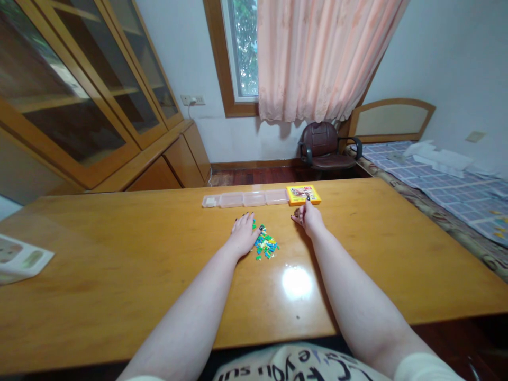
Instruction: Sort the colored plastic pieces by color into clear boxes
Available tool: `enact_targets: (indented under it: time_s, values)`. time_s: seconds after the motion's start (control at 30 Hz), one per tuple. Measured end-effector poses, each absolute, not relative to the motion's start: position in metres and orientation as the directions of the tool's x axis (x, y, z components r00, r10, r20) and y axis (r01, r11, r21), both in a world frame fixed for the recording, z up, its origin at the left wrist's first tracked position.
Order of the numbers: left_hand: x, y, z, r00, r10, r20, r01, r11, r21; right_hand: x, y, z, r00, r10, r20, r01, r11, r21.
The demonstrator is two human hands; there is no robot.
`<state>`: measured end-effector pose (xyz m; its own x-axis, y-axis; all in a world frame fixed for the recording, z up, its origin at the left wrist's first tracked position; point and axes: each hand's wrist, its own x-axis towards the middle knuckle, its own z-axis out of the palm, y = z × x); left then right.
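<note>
The left hand (243, 233) lies wide and flat by the bricks (266, 246); the right hand (308, 217) pinches, maybe, a piece (297, 212); a loose pinch could drop it

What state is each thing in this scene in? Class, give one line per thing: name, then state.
Left hand: open, flat on the wooden table.
Right hand: fingers curled shut, resting on the table.
Small green, blue and yellow plastic pieces: loose, heaped beside the left hand.
Clear plastic compartment box: lying flat, lid unclear.
Yellow flat box: closed, flat.
Pink curtain: drawn, window partly uncovered.
Glass-doored wooden cabinet: doors shut.
</note>
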<state>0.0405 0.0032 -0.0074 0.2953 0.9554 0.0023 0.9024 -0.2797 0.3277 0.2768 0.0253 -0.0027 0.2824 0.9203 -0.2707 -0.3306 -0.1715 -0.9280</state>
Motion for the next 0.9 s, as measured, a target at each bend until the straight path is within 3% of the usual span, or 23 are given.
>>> enact_targets:
  time_s: [0.23,0.33,0.5,0.9]
  values:
    - [0.041,0.001,-0.003,0.296,0.955,-0.027,0.904,-0.271,0.330,0.298,0.035,0.003,0.385,0.879,-0.280,-0.385,-0.123,-0.915]
    - [0.040,0.002,-0.004,0.293,0.956,-0.025,0.903,-0.268,0.336,0.310,0.031,0.011,0.288,0.918,-0.272,-0.396,-0.145,-0.907]
    - [0.037,0.004,-0.004,0.297,0.955,-0.011,0.885,-0.271,0.380,0.325,0.024,0.011,0.055,0.951,-0.303,-0.220,-0.284,-0.933]
    - [0.021,0.009,0.004,0.361,0.932,0.040,0.820,-0.338,0.461,0.328,0.046,-0.004,0.243,0.956,-0.167,-0.230,-0.111,-0.967]
